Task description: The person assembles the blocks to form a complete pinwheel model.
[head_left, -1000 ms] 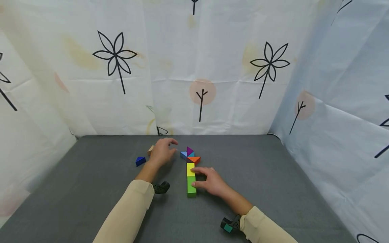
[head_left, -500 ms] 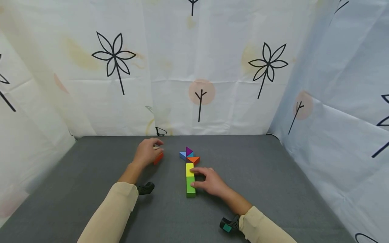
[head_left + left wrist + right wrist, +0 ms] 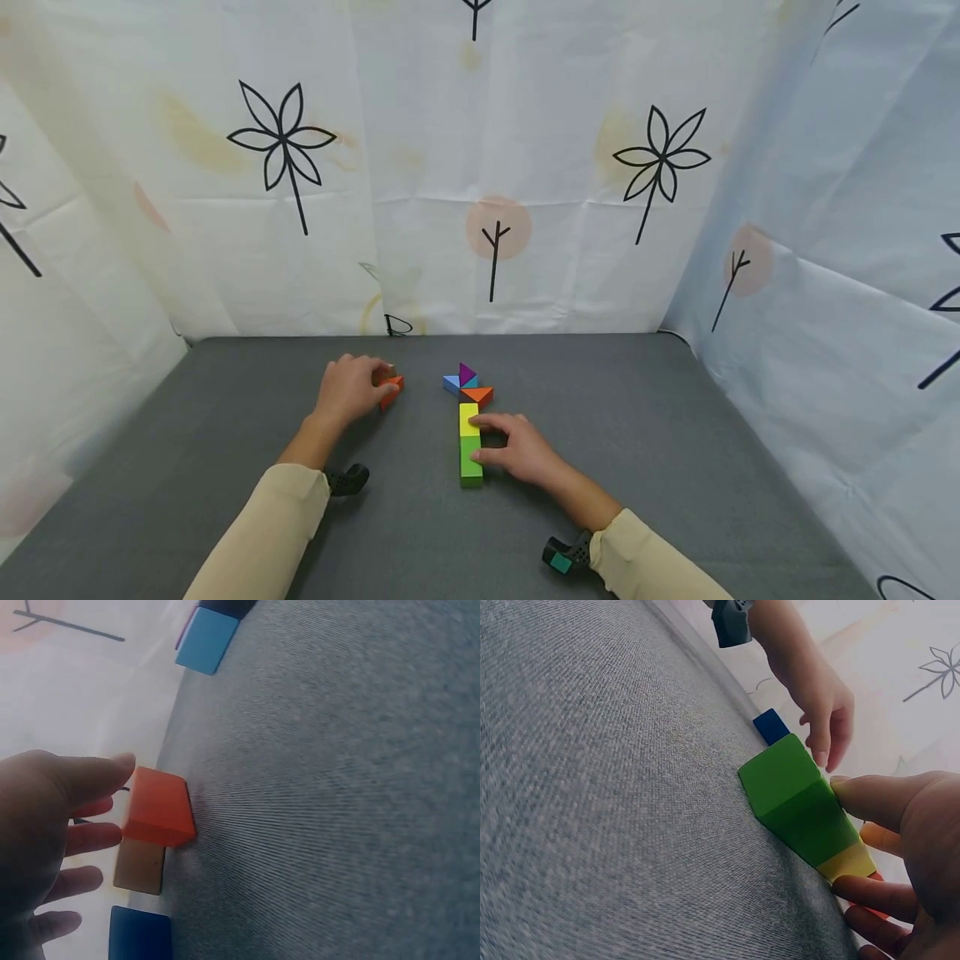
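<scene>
On the grey cloth-covered desk (image 3: 637,417), an orange-red triangular block (image 3: 161,802) is set left of the middle, and the person's left hand (image 3: 348,390) is held right beside it. Its fingers are parted from its thumb, with the tips next to the block; whether contact is made cannot be told. In the left wrist view, a tan block (image 3: 140,868) is seen just beside the orange-red one, with a dark blue block (image 3: 140,934) seen beyond it.

By the person's right hand (image 3: 521,450), a long green rectangular block (image 3: 471,462) and a yellow rectangular block (image 3: 467,414) are touched, the thumb being rested against the green and a finger against the yellow. The fingers are spread wide, with neither block gripped. These two blocks are lined up end to end. At the yellow block's far end, small triangular pieces are clustered: an orange triangle (image 3: 480,395), a light blue triangle (image 3: 452,383), a teal triangle (image 3: 471,382) and a purple triangle (image 3: 466,374). Behind the desk, white printed fabric (image 3: 420,167) is hung.
</scene>
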The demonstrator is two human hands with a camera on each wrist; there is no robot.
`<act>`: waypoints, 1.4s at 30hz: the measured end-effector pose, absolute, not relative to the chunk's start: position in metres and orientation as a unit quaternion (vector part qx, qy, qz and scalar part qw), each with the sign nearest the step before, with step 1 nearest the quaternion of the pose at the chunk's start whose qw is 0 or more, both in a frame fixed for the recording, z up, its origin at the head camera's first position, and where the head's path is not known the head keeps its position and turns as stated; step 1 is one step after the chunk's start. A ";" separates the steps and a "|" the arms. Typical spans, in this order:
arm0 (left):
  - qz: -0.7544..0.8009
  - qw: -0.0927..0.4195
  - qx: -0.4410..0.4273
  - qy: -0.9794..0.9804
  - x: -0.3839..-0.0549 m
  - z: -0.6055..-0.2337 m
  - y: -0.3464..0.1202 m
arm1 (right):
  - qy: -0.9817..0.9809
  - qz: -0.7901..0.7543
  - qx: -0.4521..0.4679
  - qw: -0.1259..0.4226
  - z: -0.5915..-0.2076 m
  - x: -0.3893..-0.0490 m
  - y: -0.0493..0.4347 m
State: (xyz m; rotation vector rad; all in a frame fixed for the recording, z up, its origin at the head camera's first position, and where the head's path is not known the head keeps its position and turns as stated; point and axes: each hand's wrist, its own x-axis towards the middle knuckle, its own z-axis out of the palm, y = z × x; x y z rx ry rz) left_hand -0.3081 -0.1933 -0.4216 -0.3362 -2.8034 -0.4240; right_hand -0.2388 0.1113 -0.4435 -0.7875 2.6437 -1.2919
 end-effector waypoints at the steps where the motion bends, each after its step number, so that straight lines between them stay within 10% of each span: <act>1: -0.140 0.141 -0.116 -0.973 -0.307 -0.423 -0.193 | 0.868 -0.423 -0.256 0.048 -0.444 -0.239 0.111; 42: -0.198 0.122 -0.122 -0.965 -0.309 -0.431 -0.151 | 0.873 -0.415 -0.251 0.047 -0.444 -0.241 0.110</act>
